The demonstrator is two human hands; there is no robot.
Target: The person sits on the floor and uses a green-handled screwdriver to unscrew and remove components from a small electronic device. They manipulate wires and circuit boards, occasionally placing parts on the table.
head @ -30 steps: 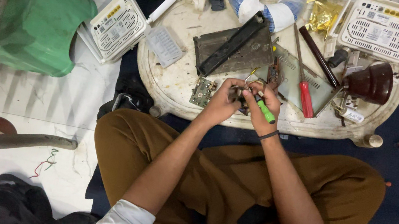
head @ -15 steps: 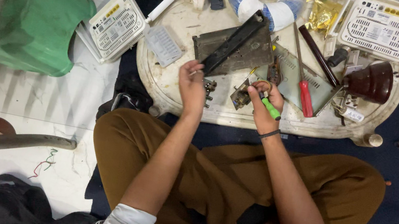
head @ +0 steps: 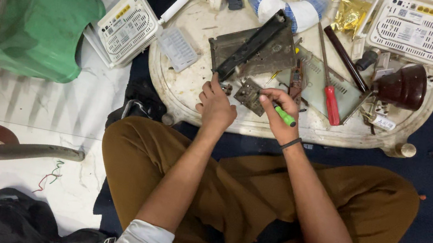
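Seemingly right fingers (head: 271, 95) closed around green screwdriver (head: 285, 116).

View: single head-worn camera, looking steeply down from above the seated person's crossed legs. Faces forward over both forearms onto the low white desk (head: 186, 101). Range: close, desk at arm's reach. Frame edges take in floor either side. No second view.

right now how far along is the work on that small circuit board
Done: a dark housing lies opened on the low table. In hand: right hand holds a green-handled tool at the small circuit board; left hand rests beside it. Left: board not refitted.
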